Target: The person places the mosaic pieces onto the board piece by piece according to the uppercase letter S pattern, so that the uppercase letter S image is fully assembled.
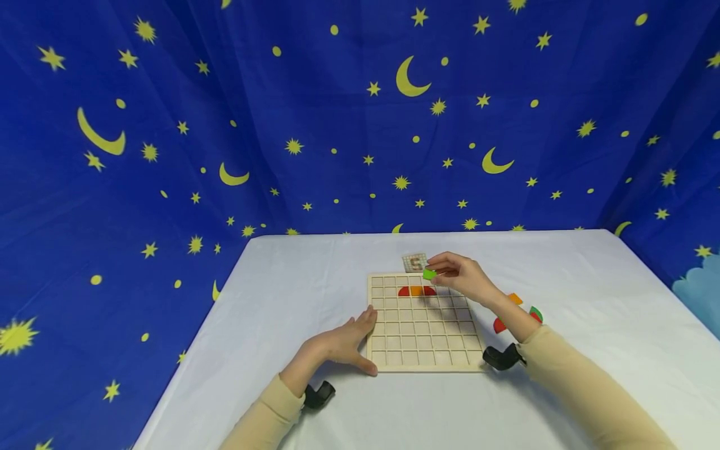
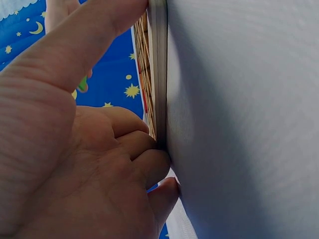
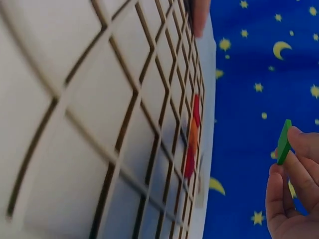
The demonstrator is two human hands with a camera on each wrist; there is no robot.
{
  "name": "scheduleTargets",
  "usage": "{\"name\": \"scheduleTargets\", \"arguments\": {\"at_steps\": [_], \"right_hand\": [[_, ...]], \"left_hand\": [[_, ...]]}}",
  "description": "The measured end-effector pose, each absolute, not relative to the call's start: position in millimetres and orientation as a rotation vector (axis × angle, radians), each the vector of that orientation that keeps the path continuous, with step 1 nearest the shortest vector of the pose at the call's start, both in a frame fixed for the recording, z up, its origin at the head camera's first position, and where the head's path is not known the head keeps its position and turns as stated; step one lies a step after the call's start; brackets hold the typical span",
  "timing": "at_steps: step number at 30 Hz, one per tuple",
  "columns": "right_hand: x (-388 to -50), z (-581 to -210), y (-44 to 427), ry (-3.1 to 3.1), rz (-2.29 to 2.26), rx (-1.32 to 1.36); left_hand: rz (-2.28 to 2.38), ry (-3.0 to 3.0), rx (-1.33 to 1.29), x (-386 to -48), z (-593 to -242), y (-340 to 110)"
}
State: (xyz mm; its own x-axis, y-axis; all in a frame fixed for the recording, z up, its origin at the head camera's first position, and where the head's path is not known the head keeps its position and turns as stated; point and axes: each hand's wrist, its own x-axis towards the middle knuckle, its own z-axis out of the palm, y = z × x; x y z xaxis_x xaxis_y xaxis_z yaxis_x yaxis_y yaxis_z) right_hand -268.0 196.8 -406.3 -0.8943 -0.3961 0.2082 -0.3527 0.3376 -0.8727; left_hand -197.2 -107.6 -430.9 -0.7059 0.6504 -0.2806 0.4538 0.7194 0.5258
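A wooden grid board [image 1: 427, 369] lies on the white table. My right hand [image 1: 464, 279] pinches a small green tile [image 1: 430, 274] between thumb and fingers, above the board's far edge. In the right wrist view the tile [image 3: 284, 142] is seen nearly edge-on, apart from the grid. Near the top of the grid, an orange tile [image 1: 416, 291] sits between two rounded red tiles [image 1: 404, 292]. My left hand [image 1: 342, 342] rests against the board's left side, thumb at the near corner. Up close in the left wrist view, the fingers touch the board's edge [image 2: 158, 74].
A small card [image 1: 413, 263] with a grid pattern lies just beyond the board. Right of the board, partly behind the right forearm, are loose tiles: an orange one [image 1: 514, 299], a red one [image 1: 499, 325] and a green one [image 1: 536, 310]. A blue starry curtain [image 1: 337, 112] stands behind.
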Motion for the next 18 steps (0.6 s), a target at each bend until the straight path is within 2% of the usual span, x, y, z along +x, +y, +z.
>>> {"name": "scheduleTargets", "arguments": {"at_steps": [9, 18], "right_hand": [[-256, -392, 165, 2.488, -1.565, -0.782], [-272, -425, 158, 2.486, -1.523, -0.883]], "left_hand": [[0.586, 2.475, 0.848, -197, -431, -107], [0.576, 2.476, 0.836, -199, -432, -107]]}}
